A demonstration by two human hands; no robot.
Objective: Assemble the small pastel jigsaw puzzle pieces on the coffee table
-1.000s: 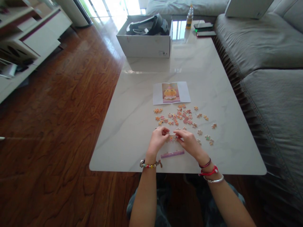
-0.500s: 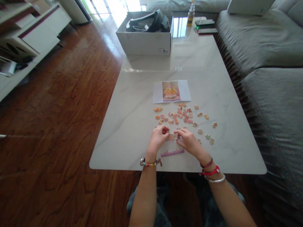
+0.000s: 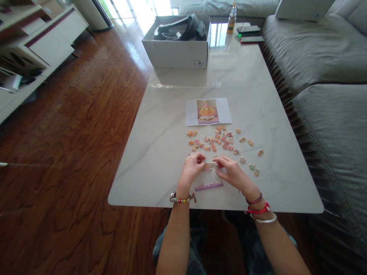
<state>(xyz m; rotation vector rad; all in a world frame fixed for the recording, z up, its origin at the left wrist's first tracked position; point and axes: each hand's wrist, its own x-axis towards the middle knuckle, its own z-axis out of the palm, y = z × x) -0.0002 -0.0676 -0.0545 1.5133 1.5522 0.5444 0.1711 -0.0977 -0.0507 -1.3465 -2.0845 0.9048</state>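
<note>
My left hand (image 3: 191,169) and my right hand (image 3: 233,173) meet over the white marble table (image 3: 160,152), fingers pinched on a small group of joined puzzle pieces (image 3: 211,166) between them. Just nearer me lies a purple strip of joined pieces (image 3: 209,186). Beyond the hands, several loose orange and pink puzzle pieces (image 3: 222,140) are scattered. A reference picture sheet (image 3: 208,111) showing a yellow figure on pink lies past them.
A white cardboard box (image 3: 177,53) holding a dark headset stands at the table's far end, with a bottle (image 3: 231,18) and phones (image 3: 249,33) beside it. A grey sofa (image 3: 323,76) runs along the right. Wooden floor (image 3: 71,152) and white shelving (image 3: 34,46) lie to the left.
Both hands stay pinched on the joined pieces. My right hand and wrist have slid slightly to the right; the view has shifted a little.
</note>
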